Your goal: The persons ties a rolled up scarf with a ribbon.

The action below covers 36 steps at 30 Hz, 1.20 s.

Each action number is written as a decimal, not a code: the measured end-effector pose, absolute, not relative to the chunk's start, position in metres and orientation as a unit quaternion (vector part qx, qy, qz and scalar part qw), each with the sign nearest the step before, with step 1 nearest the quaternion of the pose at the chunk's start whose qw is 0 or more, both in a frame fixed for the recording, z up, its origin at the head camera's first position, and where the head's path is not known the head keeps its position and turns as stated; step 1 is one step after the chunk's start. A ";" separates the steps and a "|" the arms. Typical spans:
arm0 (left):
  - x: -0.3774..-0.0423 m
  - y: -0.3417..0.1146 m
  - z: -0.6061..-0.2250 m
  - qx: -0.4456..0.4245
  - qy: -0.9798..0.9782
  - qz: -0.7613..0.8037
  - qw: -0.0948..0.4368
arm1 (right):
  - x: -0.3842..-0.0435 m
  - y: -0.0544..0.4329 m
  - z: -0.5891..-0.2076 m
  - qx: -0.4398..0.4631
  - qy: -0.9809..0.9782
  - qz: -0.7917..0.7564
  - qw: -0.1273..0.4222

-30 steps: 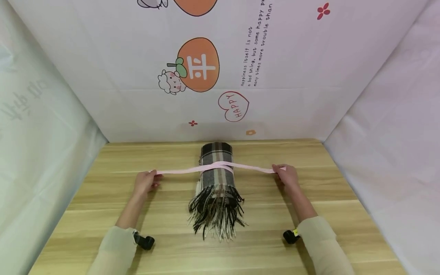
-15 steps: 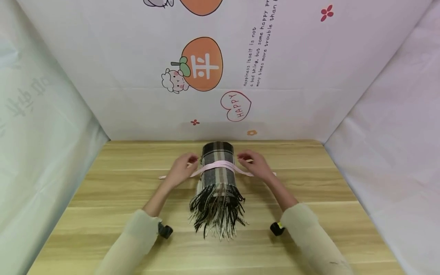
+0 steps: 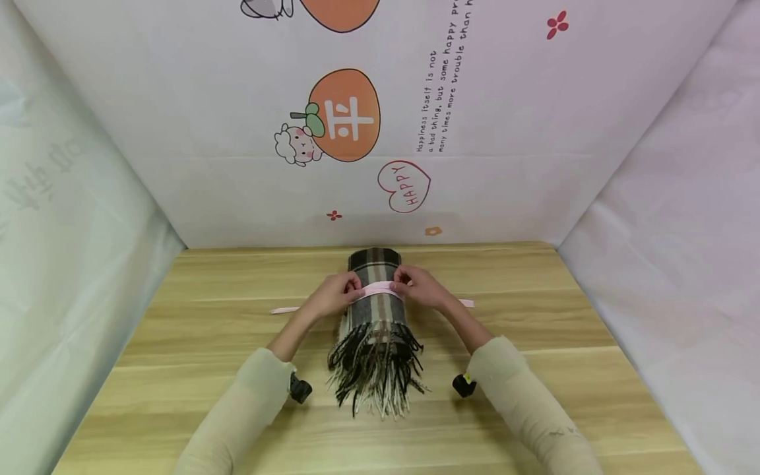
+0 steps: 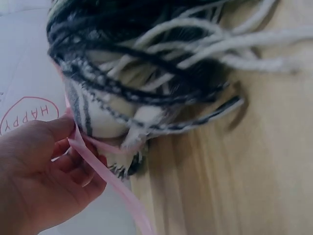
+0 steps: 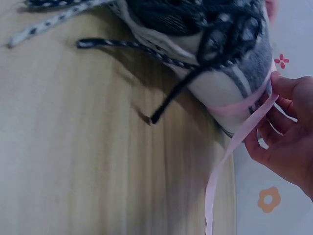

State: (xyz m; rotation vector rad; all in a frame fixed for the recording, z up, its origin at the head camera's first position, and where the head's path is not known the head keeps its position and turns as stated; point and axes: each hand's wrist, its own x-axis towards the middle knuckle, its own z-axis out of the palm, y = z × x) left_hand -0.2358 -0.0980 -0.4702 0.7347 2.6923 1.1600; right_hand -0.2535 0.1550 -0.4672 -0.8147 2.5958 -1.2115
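Note:
A rolled plaid scarf [image 3: 379, 309] in grey, black, white and brown lies on the wooden table, its tasselled fringe [image 3: 380, 376] toward me. Round its middle runs a pink ribbon [image 3: 377, 288], crossing over the top. My left hand [image 3: 334, 295] pinches the ribbon between thumb and fingers at the roll's left side. At the right side, my right hand [image 3: 421, 289] pinches it too. Both wrist views show a loose ribbon tail, one hanging from the left hand [image 4: 54, 171] and one from the right hand [image 5: 288, 127].
A white printed sheet [image 3: 505, 165] stands behind the table [image 3: 225, 277], with plain white sheets at both sides. The scarf's far end is near the table's back edge. Ribbon ends lie out to the left and right. Small black cameras [image 3: 300, 389] sit at both wrists.
Both hands let go of the outstretched ribbon ends and came inward to the scarf. They now pinch the ribbon close to the roll, while the tails lie slack on the table.

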 end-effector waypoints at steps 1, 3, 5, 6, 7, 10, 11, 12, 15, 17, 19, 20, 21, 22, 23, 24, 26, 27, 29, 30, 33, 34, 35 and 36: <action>-0.237 -0.099 -0.469 0.243 0.888 0.385 0.067 | -0.255 0.156 -0.467 -0.271 0.864 -0.413 0.094; -0.239 -0.101 -0.465 0.247 0.888 0.381 0.078 | -0.258 0.159 -0.466 -0.267 0.851 -0.435 0.127; -0.241 -0.102 -0.461 0.254 0.890 0.369 0.087 | -0.260 0.163 -0.465 -0.261 0.839 -0.451 0.158; -0.242 -0.102 -0.459 0.257 0.892 0.361 0.092 | -0.261 0.165 -0.464 -0.260 0.834 -0.456 0.172; -0.243 -0.102 -0.458 0.260 0.894 0.352 0.097 | -0.262 0.166 -0.464 -0.259 0.829 -0.460 0.185; -0.245 -0.103 -0.454 0.265 0.898 0.334 0.111 | -0.263 0.170 -0.462 -0.260 0.818 -0.465 0.219; -0.246 -0.103 -0.453 0.268 0.899 0.328 0.113 | -0.264 0.170 -0.462 -0.261 0.812 -0.468 0.232; -0.246 -0.103 -0.452 0.270 0.900 0.324 0.115 | -0.264 0.171 -0.462 -0.260 0.804 -0.476 0.245; -0.246 -0.103 -0.450 0.277 0.899 0.316 0.120 | -0.266 0.172 -0.464 -0.244 0.773 -0.510 0.289; -0.246 -0.103 -0.449 0.284 0.898 0.312 0.126 | -0.267 0.172 -0.466 -0.228 0.757 -0.531 0.307; -0.246 -0.103 -0.449 0.290 0.895 0.311 0.133 | -0.267 0.173 -0.467 -0.218 0.750 -0.540 0.314; -0.246 -0.103 -0.449 0.293 0.893 0.312 0.137 | -0.267 0.172 -0.468 -0.216 0.751 -0.540 0.314; -0.246 -0.103 -0.449 0.297 0.890 0.315 0.141 | -0.268 0.172 -0.469 -0.216 0.752 -0.538 0.313; -0.246 -0.103 -0.449 0.301 0.887 0.318 0.146 | -0.268 0.171 -0.469 -0.216 0.754 -0.537 0.311; -0.246 -0.103 -0.449 0.305 0.883 0.323 0.151 | -0.267 0.171 -0.469 -0.218 0.755 -0.535 0.310; -0.245 -0.103 -0.449 0.309 0.879 0.329 0.156 | -0.267 0.170 -0.469 -0.220 0.757 -0.533 0.309; -0.245 -0.104 -0.449 0.315 0.868 0.346 0.167 | -0.267 0.169 -0.470 -0.221 0.758 -0.532 0.305; -0.245 -0.105 -0.449 0.316 0.862 0.357 0.171 | -0.266 0.169 -0.470 -0.223 0.760 -0.531 0.300; -0.246 -0.107 -0.452 0.312 0.855 0.375 0.177 | -0.265 0.171 -0.471 -0.228 0.762 -0.533 0.289; -0.247 -0.108 -0.454 0.310 0.851 0.384 0.178 | -0.264 0.172 -0.472 -0.229 0.766 -0.532 0.280; -0.248 -0.114 -0.462 0.300 0.846 0.404 0.177 | -0.262 0.178 -0.478 -0.225 0.786 -0.520 0.248; -0.248 -0.117 -0.465 0.294 0.845 0.410 0.179 | -0.262 0.180 -0.481 -0.221 0.793 -0.515 0.239; -0.247 -0.119 -0.468 0.288 0.842 0.418 0.183 | -0.262 0.182 -0.484 -0.218 0.801 -0.508 0.231; -0.247 -0.121 -0.470 0.284 0.838 0.427 0.187 | -0.262 0.184 -0.487 -0.216 0.807 -0.502 0.223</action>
